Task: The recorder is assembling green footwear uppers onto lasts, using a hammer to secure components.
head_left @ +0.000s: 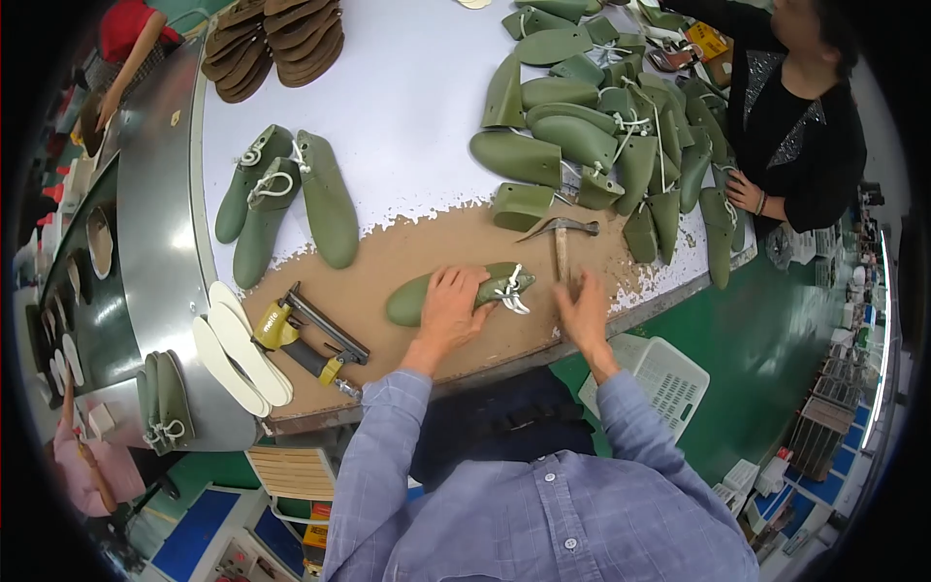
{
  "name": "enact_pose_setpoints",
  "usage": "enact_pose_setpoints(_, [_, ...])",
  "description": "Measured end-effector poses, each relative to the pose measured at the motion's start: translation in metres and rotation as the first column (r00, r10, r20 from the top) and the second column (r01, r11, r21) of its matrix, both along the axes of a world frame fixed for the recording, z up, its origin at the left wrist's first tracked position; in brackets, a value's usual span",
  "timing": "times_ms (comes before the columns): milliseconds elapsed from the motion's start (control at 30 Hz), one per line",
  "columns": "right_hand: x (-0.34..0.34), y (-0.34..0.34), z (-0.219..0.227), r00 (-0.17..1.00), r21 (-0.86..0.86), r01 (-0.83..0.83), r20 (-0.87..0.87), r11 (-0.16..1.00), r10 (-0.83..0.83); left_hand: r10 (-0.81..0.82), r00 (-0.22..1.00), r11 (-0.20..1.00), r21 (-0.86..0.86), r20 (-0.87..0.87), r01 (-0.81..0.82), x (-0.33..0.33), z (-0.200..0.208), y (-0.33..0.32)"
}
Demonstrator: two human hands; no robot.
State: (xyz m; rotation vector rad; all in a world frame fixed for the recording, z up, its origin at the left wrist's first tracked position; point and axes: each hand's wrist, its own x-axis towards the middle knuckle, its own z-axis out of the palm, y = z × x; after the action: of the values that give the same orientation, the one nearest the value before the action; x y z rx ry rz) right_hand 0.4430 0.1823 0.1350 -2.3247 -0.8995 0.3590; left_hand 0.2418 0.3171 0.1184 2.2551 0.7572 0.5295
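A green shoe last (pixel 407 302) lies on its side on the brown worktop, a knotted white cord (pixel 514 291) at its right end. My left hand (pixel 452 307) grips it from above, with fingers over its middle. To the right, my right hand (pixel 584 312) is beside the lower end of a hammer's wooden handle; its thumb and fingers are apart. The hammer (pixel 561 250) lies with its metal head away from me. Left of the last lies a yellow and black nail gun (pixel 308 339) next to several cream insoles (pixel 233 354).
Many green lasts (pixel 572 141) are heaped at the back right; three corded ones (pixel 330 199) lie at the left. Brown sole-shaped pieces (pixel 276 44) are stacked at the far left. A co-worker (pixel 800 116) stands at the right edge. A white crate (pixel 669 383) sits below the front edge.
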Motion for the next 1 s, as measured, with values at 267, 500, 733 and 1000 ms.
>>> enact_pose_setpoints(267, [0.008, -0.018, 0.045, 0.986, 0.008, -0.108, -0.124, 0.994, 0.108, 0.006, 0.999, 1.000, -0.019, -0.036, -0.007, -0.004, -0.006, 0.007])
enact_pose_setpoints(500, [-0.048, -0.046, 0.083, 0.946, 0.020, -0.220, -0.240, 0.975, 0.218, -0.039, 0.999, 0.999, 0.018, 0.007, 0.039, -0.004, -0.005, 0.003])
enact_pose_setpoints(733, [-0.057, -0.071, 0.078, 0.956, 0.148, -0.122, -0.249, 0.981, 0.157, -0.030, 0.999, 1.000, -0.006, -0.029, 0.029, 0.003, -0.001, -0.002])
enact_pose_setpoints(1000, [-0.055, -0.057, 0.079, 0.939, 0.065, -0.041, -0.340, 0.997, 0.061, -0.043, 0.998, 0.999, -0.006, -0.043, 0.043, 0.005, -0.001, 0.003])
